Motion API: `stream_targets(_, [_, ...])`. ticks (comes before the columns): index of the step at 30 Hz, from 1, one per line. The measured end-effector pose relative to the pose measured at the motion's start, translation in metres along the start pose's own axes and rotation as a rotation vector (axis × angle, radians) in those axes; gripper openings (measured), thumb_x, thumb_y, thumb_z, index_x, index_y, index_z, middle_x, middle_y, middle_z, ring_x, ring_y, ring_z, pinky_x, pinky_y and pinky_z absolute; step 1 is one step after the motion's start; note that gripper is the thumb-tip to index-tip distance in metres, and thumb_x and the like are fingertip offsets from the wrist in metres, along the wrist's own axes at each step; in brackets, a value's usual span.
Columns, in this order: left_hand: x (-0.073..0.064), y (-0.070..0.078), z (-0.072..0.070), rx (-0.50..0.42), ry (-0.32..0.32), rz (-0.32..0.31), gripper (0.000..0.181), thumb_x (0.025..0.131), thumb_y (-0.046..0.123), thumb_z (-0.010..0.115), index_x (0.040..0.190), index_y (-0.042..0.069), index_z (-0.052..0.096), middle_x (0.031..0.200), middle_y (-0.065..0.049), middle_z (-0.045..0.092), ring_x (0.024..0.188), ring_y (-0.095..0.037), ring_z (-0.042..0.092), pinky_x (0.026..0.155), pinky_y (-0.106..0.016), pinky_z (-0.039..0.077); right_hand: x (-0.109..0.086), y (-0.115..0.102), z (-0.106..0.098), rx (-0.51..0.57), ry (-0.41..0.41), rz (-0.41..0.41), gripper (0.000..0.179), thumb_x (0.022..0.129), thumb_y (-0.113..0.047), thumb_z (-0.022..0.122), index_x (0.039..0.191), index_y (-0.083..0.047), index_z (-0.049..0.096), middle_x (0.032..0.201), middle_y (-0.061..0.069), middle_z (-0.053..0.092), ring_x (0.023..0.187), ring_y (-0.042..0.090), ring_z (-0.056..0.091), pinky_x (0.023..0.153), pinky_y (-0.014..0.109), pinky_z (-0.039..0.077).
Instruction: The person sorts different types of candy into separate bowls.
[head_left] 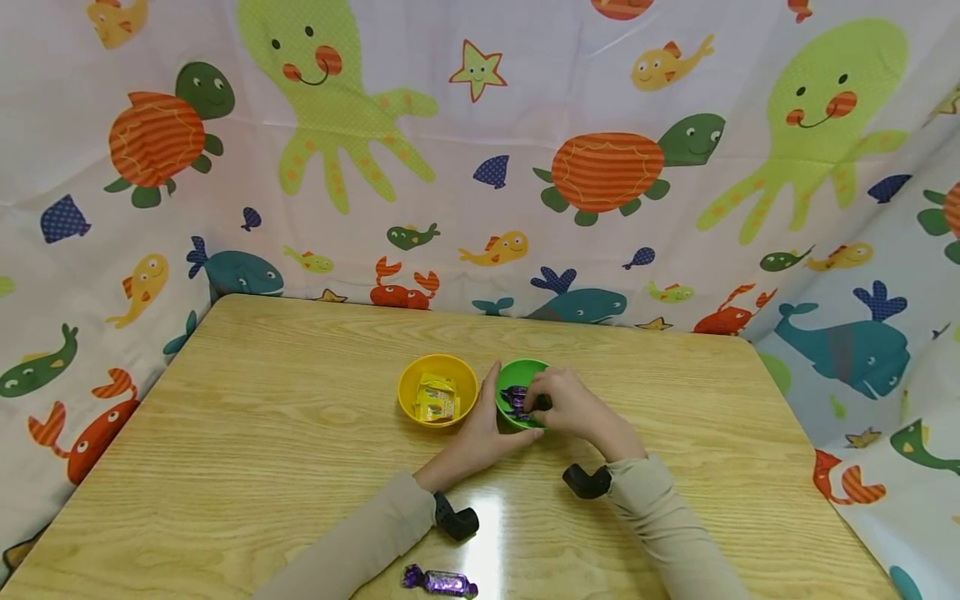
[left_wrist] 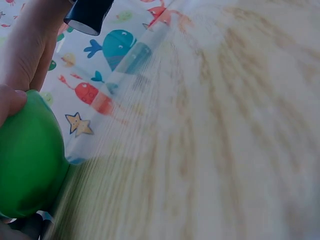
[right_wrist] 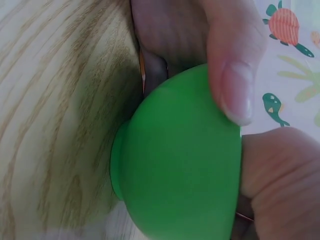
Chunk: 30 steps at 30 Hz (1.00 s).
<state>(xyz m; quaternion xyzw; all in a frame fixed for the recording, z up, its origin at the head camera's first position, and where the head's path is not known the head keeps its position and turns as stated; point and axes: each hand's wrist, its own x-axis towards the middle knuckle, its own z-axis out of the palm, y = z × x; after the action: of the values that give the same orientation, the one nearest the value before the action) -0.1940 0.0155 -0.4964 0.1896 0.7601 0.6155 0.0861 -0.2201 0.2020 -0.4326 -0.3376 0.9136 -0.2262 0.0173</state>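
My left hand (head_left: 480,435) holds a small green bowl (head_left: 519,368), thumb and fingers spread around its side. In the right wrist view the left thumb lies over the rim of the bowl (right_wrist: 180,155). Several purple-wrapped candies (head_left: 514,401) lie inside it. My right hand (head_left: 576,408) reaches over the right rim with curled fingers, which pinch a dark purple candy among the others; the fingertips are partly hidden. In the left wrist view the green bowl (left_wrist: 30,160) appears at the left edge.
Just left of the green bowl stands a yellow bowl (head_left: 406,408) with yellow-wrapped sweets (head_left: 437,400) in it. Another purple candy (head_left: 444,582) lies near the front edge of the wooden table (head_left: 262,433). A curtain printed with sea animals (head_left: 442,150) hangs behind and beside the table.
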Motion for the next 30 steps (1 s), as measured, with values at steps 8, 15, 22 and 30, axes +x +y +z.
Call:
stream_targets(8, [0.0,0.001,0.0,-0.007,0.008,-0.002,0.111,0.086,0.026,0.079,0.16,0.016,-0.004,0.163,-0.011,0.011,0.146,-0.025,0.023,0.118,-0.047,0.021,-0.001,-0.003,-0.001,-0.001,0.026,-0.012,0.008,0.082,-0.003,0.077,0.082,-0.011,0.076,0.081,-0.005,0.064,0.08,0.016,0.058,0.08,0.044,0.047])
stream_targets(15, [0.0,0.001,0.0,-0.017,-0.003,0.009,0.112,0.086,0.023,0.079,0.159,0.013,-0.005,0.161,-0.013,0.015,0.144,-0.026,0.028,0.118,-0.047,0.023,-0.005,-0.015,-0.007,0.086,0.112,-0.071,0.004,0.084,-0.002,0.076,0.083,-0.007,0.076,0.084,-0.002,0.066,0.082,0.018,0.059,0.073,0.04,0.052])
stream_targets(22, [-0.001,0.001,-0.002,0.02,-0.019,0.03,0.114,0.086,0.04,0.078,0.159,0.01,-0.005,0.161,-0.012,0.018,0.144,-0.023,0.028,0.118,-0.043,0.023,-0.015,-0.047,-0.023,0.172,0.189,-0.083,0.005,0.085,-0.003,0.076,0.084,-0.007,0.074,0.085,-0.005,0.066,0.08,0.02,0.057,0.071,0.04,0.05])
stream_targets(30, [0.003,-0.002,-0.004,0.041,-0.009,0.069,0.109,0.087,0.032,0.075,0.158,0.004,-0.003,0.163,-0.019,0.008,0.148,-0.031,0.015,0.118,-0.053,0.017,-0.026,-0.08,-0.016,0.258,0.257,-0.194,0.01,0.085,-0.003,0.076,0.086,-0.012,0.073,0.086,-0.008,0.064,0.079,0.016,0.056,0.065,0.033,0.051])
